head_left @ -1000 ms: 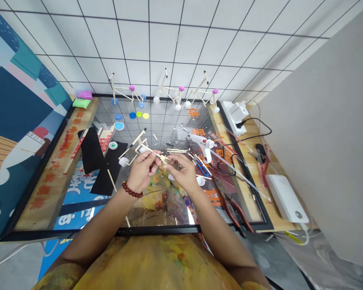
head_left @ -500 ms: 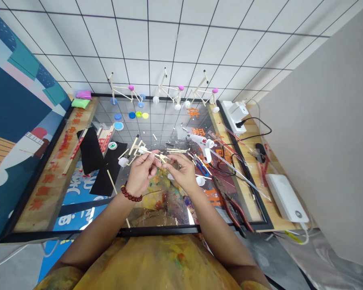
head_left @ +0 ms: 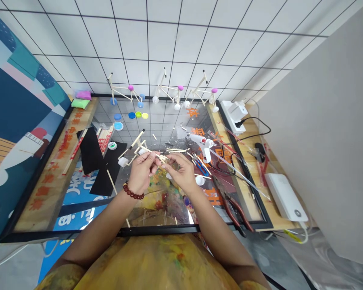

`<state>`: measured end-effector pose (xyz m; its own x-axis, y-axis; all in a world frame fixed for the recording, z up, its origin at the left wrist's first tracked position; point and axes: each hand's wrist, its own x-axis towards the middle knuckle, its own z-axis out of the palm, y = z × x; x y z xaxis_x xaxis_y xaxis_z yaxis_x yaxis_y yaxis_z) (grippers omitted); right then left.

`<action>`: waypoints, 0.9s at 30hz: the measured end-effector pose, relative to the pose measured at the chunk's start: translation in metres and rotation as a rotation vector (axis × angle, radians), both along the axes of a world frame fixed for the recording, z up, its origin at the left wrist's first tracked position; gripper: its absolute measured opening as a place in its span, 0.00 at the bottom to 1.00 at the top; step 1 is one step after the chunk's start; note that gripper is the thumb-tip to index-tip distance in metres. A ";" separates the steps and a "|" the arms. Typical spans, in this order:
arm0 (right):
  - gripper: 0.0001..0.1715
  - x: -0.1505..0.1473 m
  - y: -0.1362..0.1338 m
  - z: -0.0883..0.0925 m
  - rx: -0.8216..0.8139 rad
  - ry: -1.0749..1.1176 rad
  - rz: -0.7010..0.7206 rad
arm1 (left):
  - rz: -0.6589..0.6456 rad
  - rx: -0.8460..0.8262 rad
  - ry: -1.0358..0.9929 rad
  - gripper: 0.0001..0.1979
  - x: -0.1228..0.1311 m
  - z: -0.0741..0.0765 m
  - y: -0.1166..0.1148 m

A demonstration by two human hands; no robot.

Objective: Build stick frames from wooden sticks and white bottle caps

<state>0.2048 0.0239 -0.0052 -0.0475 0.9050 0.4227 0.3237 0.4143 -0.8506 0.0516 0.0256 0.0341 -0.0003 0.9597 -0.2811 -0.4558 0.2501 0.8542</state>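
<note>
While I watch from far away, the black-tipped stick (head_left: 137, 138) has swung up and right, so I think the little stick frame (head_left: 142, 151) got turned. The frame pokes out past my left hand (head_left: 141, 171), which pinches it. My right hand (head_left: 183, 171) pinches the pale sticks (head_left: 163, 158) at its end, maybe for lining up. I can't tell if they're joined.
</note>
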 end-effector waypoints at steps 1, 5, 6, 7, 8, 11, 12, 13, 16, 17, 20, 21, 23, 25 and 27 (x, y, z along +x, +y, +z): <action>0.12 0.000 0.000 0.000 0.002 0.002 0.002 | 0.003 0.000 -0.001 0.18 0.000 0.000 0.000; 0.12 0.000 -0.001 0.000 0.001 0.012 -0.004 | 0.014 0.006 -0.004 0.18 0.001 0.000 0.003; 0.12 0.000 -0.001 0.000 0.005 0.018 -0.006 | 0.014 0.006 -0.002 0.18 0.001 0.000 0.003; 0.12 0.000 -0.001 0.000 0.010 0.024 -0.007 | 0.012 0.004 0.003 0.18 0.001 -0.001 0.004; 0.11 0.000 -0.001 0.000 0.014 0.030 -0.007 | 0.011 0.003 0.009 0.18 0.001 -0.001 0.004; 0.09 0.000 -0.002 0.001 0.021 0.040 -0.006 | 0.011 0.013 0.034 0.18 0.001 -0.002 0.007; 0.08 0.000 -0.002 0.002 0.021 0.040 -0.006 | 0.015 0.022 0.042 0.18 0.001 -0.002 0.008; 0.08 0.000 -0.002 0.002 0.022 0.039 -0.008 | 0.021 0.033 0.049 0.18 0.000 -0.002 0.009; 0.09 0.000 -0.002 0.002 0.013 0.032 -0.031 | 0.038 0.061 0.073 0.18 -0.001 -0.002 0.011; 0.09 0.000 -0.002 0.002 0.009 0.031 -0.041 | 0.043 0.063 0.082 0.18 -0.001 -0.002 0.010; 0.09 -0.002 -0.001 0.002 0.004 0.032 -0.071 | 0.032 0.049 0.121 0.19 0.002 -0.006 0.005; 0.09 -0.004 -0.001 0.002 0.006 0.033 -0.083 | 0.022 0.044 0.144 0.18 0.004 -0.008 0.002; 0.09 -0.008 -0.001 0.002 0.007 0.031 -0.108 | -0.001 0.066 0.218 0.18 0.007 -0.012 -0.004; 0.08 -0.012 -0.001 0.002 -0.002 0.020 -0.138 | -0.007 0.154 0.330 0.16 0.010 -0.014 -0.008; 0.07 -0.015 -0.002 0.002 0.006 -0.009 -0.160 | 0.006 0.277 0.453 0.12 0.012 -0.015 -0.009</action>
